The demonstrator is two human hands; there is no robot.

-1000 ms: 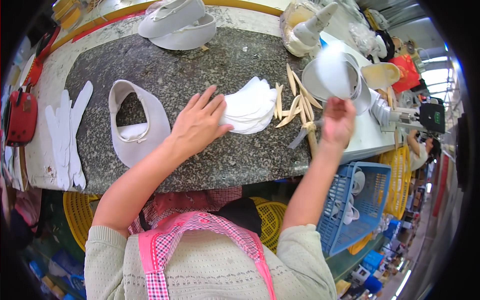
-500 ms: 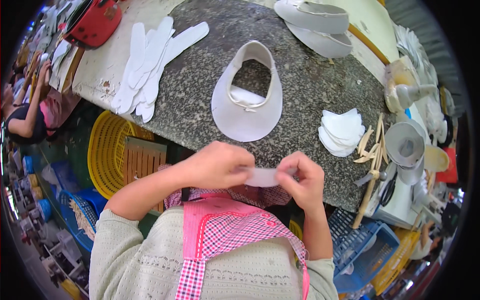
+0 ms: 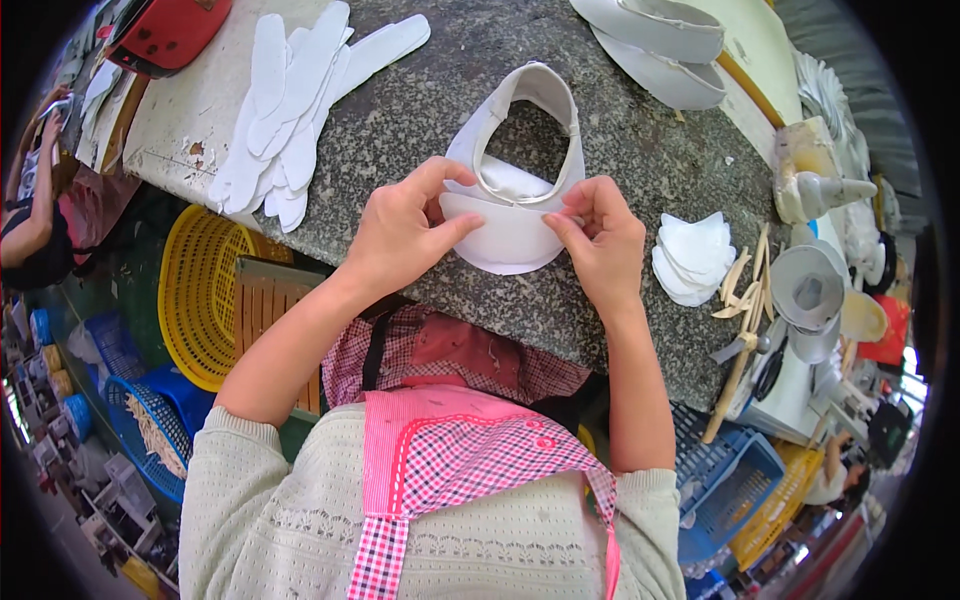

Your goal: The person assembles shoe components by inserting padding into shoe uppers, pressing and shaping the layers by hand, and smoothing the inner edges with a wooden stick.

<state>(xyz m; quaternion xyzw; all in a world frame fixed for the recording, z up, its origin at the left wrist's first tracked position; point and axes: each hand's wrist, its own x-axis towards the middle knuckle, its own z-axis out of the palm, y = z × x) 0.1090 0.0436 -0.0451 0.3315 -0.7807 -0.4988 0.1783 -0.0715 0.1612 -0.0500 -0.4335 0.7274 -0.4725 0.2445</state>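
Table (image 3: 395,130): speckled dark stone
Shoe upper (image 3: 476,128): pale, oval mouth
White piece (image 3: 508,240): smooth crescent, over toe
Left hand (image 3: 405,228): pinching piece's left end
Right hand (image 3: 606,242): pinching right end

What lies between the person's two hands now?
In the head view, a curved white piece spans the gap between the left hand and the right hand, over the front of a pale shoe upper.

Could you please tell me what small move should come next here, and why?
I would probably smooth the white piece evenly against the front of the pale shoe upper, because the left hand and right hand hold its two ends spread apart, and it spans that front.
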